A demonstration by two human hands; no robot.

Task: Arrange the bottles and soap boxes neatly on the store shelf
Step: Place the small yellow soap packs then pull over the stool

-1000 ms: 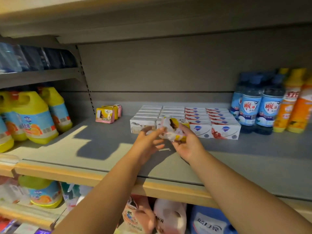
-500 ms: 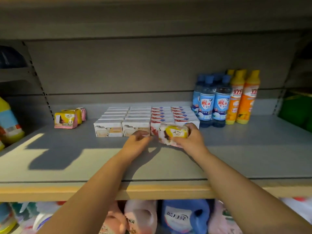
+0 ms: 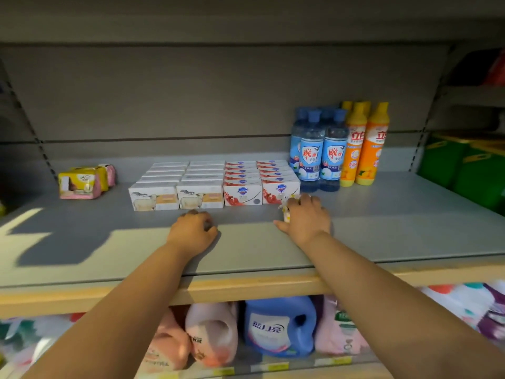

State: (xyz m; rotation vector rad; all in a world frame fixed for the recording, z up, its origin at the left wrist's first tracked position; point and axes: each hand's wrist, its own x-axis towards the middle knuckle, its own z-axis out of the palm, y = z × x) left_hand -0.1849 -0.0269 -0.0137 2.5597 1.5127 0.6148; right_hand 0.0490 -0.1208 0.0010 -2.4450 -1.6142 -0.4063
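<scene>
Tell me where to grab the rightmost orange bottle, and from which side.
I'd grip the rightmost orange bottle round its straight labelled body, fingers coming from the front right. It stands upright with that side open; the neighbouring orange bottle crowds its left and more stand behind.

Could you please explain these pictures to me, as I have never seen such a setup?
No machine here: a person's two bare hands, filmed by a head-worn camera looking forward and down. On the grey shelf stand white soap boxes, red-and-white soap boxes, then blue bottles and orange bottles to the right; yellow-and-pink packs lie far left. The right hand grips a small soap packet before the red-and-white boxes. The left hand rests on the shelf, fingers curled, holding nothing.
</scene>
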